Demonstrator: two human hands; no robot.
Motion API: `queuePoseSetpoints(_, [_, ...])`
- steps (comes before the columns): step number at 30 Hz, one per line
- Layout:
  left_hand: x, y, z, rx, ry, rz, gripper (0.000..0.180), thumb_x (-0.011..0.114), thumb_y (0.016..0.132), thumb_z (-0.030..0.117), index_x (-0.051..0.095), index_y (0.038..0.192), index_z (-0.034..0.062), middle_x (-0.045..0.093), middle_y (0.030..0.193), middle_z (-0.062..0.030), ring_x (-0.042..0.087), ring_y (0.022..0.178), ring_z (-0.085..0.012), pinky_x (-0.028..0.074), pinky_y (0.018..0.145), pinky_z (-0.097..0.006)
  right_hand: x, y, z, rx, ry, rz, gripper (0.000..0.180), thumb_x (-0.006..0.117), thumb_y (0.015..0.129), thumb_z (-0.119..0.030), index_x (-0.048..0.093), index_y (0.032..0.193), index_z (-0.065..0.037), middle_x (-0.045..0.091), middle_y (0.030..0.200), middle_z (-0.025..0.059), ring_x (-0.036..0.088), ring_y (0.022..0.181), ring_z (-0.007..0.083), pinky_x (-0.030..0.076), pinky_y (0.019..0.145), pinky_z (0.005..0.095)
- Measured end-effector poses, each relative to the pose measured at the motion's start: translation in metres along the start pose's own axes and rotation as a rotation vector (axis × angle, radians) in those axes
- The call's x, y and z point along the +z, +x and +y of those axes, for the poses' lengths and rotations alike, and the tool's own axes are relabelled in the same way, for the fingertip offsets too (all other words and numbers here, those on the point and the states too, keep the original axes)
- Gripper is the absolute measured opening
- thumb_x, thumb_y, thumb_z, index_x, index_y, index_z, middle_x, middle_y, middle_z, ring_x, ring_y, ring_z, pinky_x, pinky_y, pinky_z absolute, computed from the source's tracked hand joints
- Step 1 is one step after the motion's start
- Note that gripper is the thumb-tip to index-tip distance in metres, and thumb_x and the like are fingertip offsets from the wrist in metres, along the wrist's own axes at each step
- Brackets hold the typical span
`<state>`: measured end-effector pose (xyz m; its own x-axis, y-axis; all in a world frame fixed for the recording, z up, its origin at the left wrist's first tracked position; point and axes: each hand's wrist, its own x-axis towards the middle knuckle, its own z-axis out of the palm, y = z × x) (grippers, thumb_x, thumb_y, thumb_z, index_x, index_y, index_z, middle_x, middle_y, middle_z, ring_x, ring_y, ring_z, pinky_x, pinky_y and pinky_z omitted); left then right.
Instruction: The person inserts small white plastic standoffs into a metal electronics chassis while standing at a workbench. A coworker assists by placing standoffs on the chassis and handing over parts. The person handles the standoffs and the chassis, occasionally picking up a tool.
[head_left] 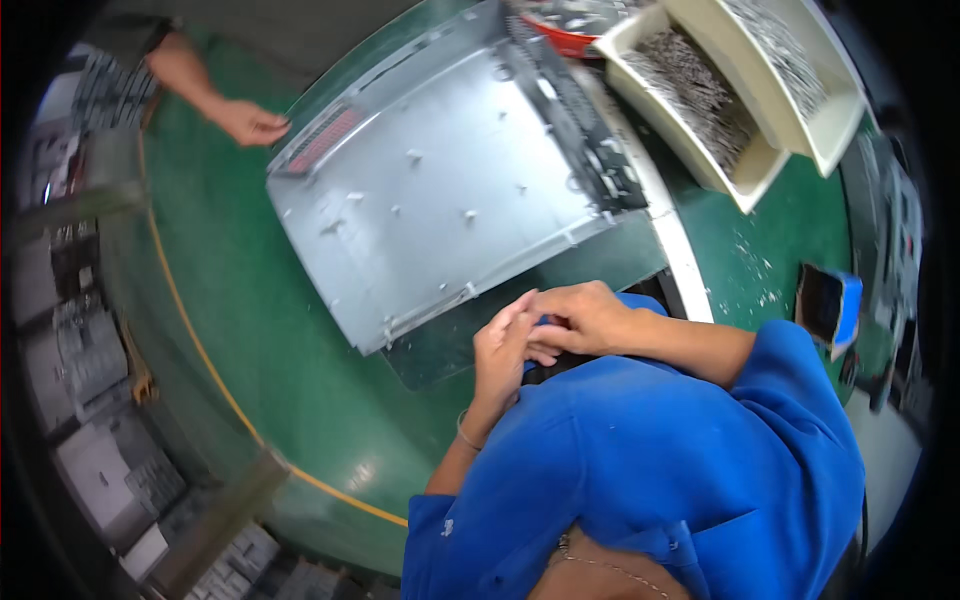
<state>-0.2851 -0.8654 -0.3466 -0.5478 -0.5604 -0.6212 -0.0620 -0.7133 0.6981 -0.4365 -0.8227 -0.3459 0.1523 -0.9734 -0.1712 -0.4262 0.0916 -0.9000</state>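
My left hand (pixel 500 348) and my right hand (pixel 588 318) meet in front of my body, at the near edge of a large grey sheet-metal casing (pixel 440 170). The left fingers are pressed together and touch the right ones. My right fingers are curled in against the left hand. Whatever lies between them, if anything, is hidden. The casing rests open side up, with raised walls and a dark perforated strip along its right side. Small pale pieces are scattered on its floor.
Two cream bins (pixel 745 185) of small metal parts stand at the far right, by a red bowl (pixel 570 42) of parts. A blue box (pixel 846 310) lies on the right. Another person's hand (pixel 250 122) is near the casing's far left corner. Stacked grey parts (pixel 95 355) line the left.
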Motion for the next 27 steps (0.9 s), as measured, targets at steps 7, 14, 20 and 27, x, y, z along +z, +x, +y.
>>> queuePoseSetpoints(7, [0.017,0.006,-0.011,0.077,-0.153,-0.017,0.039,0.042,0.087,0.027,0.045,0.108,-0.0053,0.058,0.082,-0.0102,0.056,0.062,-0.0123,0.046,0.053,-0.021,-0.02,0.003,0.011,-0.036,0.11,-0.006,0.013,0.054,0.074,-0.016,0.056,0.082,-0.006,0.057,0.071,0.0094,0.055,0.06,0.0231,0.043,0.053,0.0319])
queuePoseSetpoints(14, [0.036,0.019,-0.021,0.091,-0.247,-0.004,0.026,0.045,0.086,0.021,0.048,0.099,-0.0023,0.056,0.082,-0.0088,0.055,0.067,-0.0117,0.045,0.058,-0.021,-0.04,-0.003,0.029,-0.004,0.144,0.015,0.009,0.056,0.073,-0.012,0.056,0.078,-0.005,0.053,0.064,0.0079,0.05,0.052,0.0164,0.039,0.048,0.0273])
queuePoseSetpoints(20, [0.039,0.019,-0.025,0.099,-0.147,0.016,0.021,0.049,0.084,0.018,0.049,0.093,-0.0014,0.057,0.079,-0.0096,0.055,0.066,-0.013,0.045,0.057,-0.022,-0.043,-0.007,0.032,-0.046,0.126,0.022,0.009,0.057,0.074,-0.012,0.055,0.077,-0.004,0.053,0.066,0.0076,0.05,0.054,0.0182,0.039,0.049,0.0279])
queuePoseSetpoints(27, [0.033,0.007,-0.04,0.139,-0.201,0.077,0.018,0.048,0.085,0.017,0.049,0.088,-0.0003,0.056,0.077,-0.0089,0.054,0.064,-0.0131,0.044,0.055,-0.022,-0.026,-0.009,0.031,-0.083,0.084,-0.008,0.008,0.056,0.074,-0.012,0.054,0.077,-0.005,0.053,0.069,0.0091,0.052,0.056,0.0221,0.041,0.051,0.0298])
